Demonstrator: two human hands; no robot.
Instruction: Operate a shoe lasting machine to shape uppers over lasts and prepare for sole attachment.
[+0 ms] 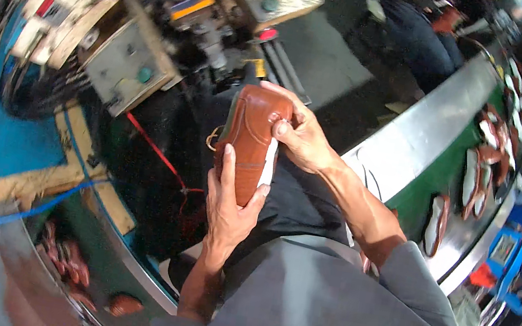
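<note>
A brown leather shoe [255, 121] is held up in front of me, its stitched side facing me and a white strip showing along its right edge. Closed around its lower end is my left hand [230, 216], with fingers on one side and the thumb on the other. My right hand [303, 135] grips the upper right end, its thumb pressed on the leather and the fingers curled behind. A thin pale loop [213, 138] sticks out at the shoe's left side. The shoe's far side is hidden.
On the right, a green conveyor belt with a metal edge [407, 145] carries several brown and white shoe parts [435, 225]. More brown pieces [126, 305] lie at the lower left. Machines with a grey control box [129, 67] stand ahead. Another person [418, 31] sits at the far right.
</note>
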